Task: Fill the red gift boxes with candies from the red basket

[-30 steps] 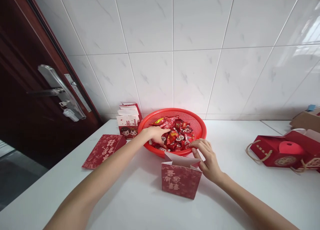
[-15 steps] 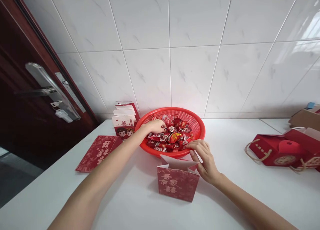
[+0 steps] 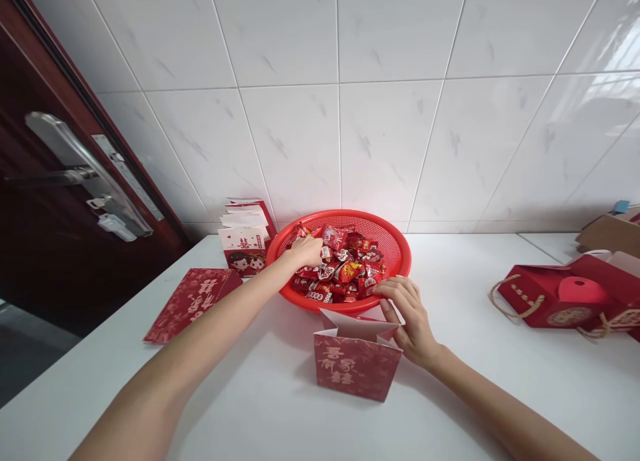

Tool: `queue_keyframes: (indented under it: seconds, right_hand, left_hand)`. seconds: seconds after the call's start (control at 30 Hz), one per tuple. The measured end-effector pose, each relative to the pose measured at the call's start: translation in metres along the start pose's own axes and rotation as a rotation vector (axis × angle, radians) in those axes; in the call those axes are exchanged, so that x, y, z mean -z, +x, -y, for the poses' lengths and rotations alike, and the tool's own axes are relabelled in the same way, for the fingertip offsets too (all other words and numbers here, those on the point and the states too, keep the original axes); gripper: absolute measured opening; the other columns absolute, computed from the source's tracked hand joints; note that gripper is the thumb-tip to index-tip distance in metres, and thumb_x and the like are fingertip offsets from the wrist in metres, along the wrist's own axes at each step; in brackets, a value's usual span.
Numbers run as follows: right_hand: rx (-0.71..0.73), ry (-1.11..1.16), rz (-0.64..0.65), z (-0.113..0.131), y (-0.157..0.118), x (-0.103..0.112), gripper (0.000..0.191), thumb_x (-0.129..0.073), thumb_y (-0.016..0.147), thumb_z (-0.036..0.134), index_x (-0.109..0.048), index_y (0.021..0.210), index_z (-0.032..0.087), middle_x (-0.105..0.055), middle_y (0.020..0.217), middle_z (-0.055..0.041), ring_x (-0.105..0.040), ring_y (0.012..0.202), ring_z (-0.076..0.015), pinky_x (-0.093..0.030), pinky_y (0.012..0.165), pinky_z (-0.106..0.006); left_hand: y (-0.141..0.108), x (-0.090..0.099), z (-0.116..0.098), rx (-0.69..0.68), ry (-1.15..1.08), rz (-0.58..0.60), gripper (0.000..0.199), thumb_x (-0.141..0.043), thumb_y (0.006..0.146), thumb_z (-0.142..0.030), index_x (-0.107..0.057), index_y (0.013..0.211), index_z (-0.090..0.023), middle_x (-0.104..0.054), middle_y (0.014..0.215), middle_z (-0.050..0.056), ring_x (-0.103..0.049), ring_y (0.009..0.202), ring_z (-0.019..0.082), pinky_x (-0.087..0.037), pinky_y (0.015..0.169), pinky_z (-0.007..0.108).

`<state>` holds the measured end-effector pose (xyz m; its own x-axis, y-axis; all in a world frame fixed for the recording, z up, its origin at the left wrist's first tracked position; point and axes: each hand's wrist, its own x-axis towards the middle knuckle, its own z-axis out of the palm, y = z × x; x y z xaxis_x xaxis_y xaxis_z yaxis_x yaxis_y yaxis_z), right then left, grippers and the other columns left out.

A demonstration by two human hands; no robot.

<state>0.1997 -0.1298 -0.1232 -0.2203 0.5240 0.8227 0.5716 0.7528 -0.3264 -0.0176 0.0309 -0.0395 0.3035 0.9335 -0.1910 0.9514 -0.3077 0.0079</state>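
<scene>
A red plastic basket (image 3: 400,247) by the wall holds many candies in red wrappers (image 3: 349,271). My left hand (image 3: 306,252) reaches into the basket from the left, its fingers bent together over the candies; a small wrapped candy shows at the fingertips. On the table in front of the basket stands a red paper bag (image 3: 356,367), upright with its top open. My right hand (image 3: 406,314) is at the bag's right edge, close to the basket rim, with its thumb by the bag's top corner and its fingers loosely curved.
Folded red packaging (image 3: 193,304) lies at the left on the white table (image 3: 270,394). Behind it stand printed card bags (image 3: 245,244). Red boxes with rope handles (image 3: 555,297) and a cardboard box (image 3: 610,234) are at the right. A dark door (image 3: 45,234) is at the left.
My left hand has shifted slightly left within the basket, its fingers drawn closer together at a candy. My right hand and the bag stay nearly as before. The view has tilted slightly.
</scene>
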Motion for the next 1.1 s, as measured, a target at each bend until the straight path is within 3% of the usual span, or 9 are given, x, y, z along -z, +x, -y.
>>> queue_keyframes:
  seconds: [0.13,0.23,0.37,0.57,0.77,1.0,1.1]
  right_hand:
    - [0.007,-0.007,-0.001,0.001,0.001,0.001,0.028,-0.046,0.1,0.005,-0.057,0.118,0.024,-0.069,0.106,-0.0064,-0.06,0.103,-0.0221,-0.043,0.094,-0.041]
    - [0.015,-0.01,-0.002,0.001,0.001,0.001,0.028,-0.046,0.1,0.005,-0.057,0.117,0.023,-0.069,0.107,-0.0067,-0.06,0.104,-0.0217,-0.043,0.094,-0.04]
    - [0.015,-0.012,-0.002,0.001,0.001,0.001,0.027,-0.046,0.1,0.005,-0.057,0.118,0.022,-0.069,0.108,-0.007,-0.06,0.105,-0.0211,-0.042,0.096,-0.039]
    - [0.015,-0.025,-0.004,0.001,0.001,0.001,0.027,-0.046,0.1,0.006,-0.057,0.117,0.023,-0.07,0.108,-0.0068,-0.062,0.104,-0.0217,-0.043,0.095,-0.04]
    - [0.009,-0.032,0.004,0.001,0.002,0.003,0.027,-0.044,0.101,0.008,-0.058,0.117,0.025,-0.071,0.108,-0.0077,-0.064,0.103,-0.0237,-0.046,0.093,-0.043]
    - [0.016,-0.037,0.011,0.002,0.002,0.003,0.027,-0.043,0.101,0.009,-0.056,0.119,0.025,-0.071,0.108,-0.0082,-0.064,0.103,-0.024,-0.047,0.093,-0.044]
    - [0.014,-0.022,0.004,0.002,0.003,0.003,0.027,-0.044,0.101,0.009,-0.057,0.119,0.025,-0.07,0.108,-0.0077,-0.063,0.103,-0.0239,-0.046,0.094,-0.043]
  left_hand:
    - [0.0,0.0,0.003,-0.108,-0.077,0.052,0.03,-0.071,0.072,-0.014,-0.081,0.099,-0.023,-0.08,0.105,0.005,-0.07,0.112,0.027,-0.052,0.093,0.027]
    - [0.002,-0.001,0.005,-0.151,-0.123,0.102,0.026,-0.071,0.071,-0.018,-0.082,0.093,-0.025,-0.081,0.095,-0.001,-0.072,0.101,0.021,-0.052,0.084,0.02]
    - [0.007,-0.004,0.006,-0.14,-0.145,0.119,0.025,-0.064,0.072,-0.018,-0.082,0.09,-0.023,-0.081,0.091,0.0,-0.072,0.087,0.02,-0.052,0.073,0.021]
    - [0.013,-0.008,0.005,-0.08,-0.154,-0.009,0.046,-0.051,0.079,-0.013,-0.072,0.119,-0.02,-0.077,0.118,0.01,-0.072,0.102,0.025,-0.052,0.08,0.026]
    - [0.014,-0.008,0.004,-0.131,-0.132,0.025,0.05,-0.058,0.073,-0.012,-0.073,0.12,-0.022,-0.076,0.124,0.01,-0.071,0.108,0.026,-0.053,0.085,0.027]
    - [0.015,-0.007,0.004,-0.181,-0.105,0.131,0.045,-0.057,0.064,-0.008,-0.081,0.099,-0.026,-0.081,0.108,0.004,-0.074,0.096,0.024,-0.054,0.083,0.027]
    - [0.015,-0.006,0.005,-0.188,-0.106,0.147,0.035,-0.054,0.064,-0.007,-0.08,0.08,-0.023,-0.081,0.089,0.002,-0.073,0.085,0.022,-0.054,0.078,0.026]
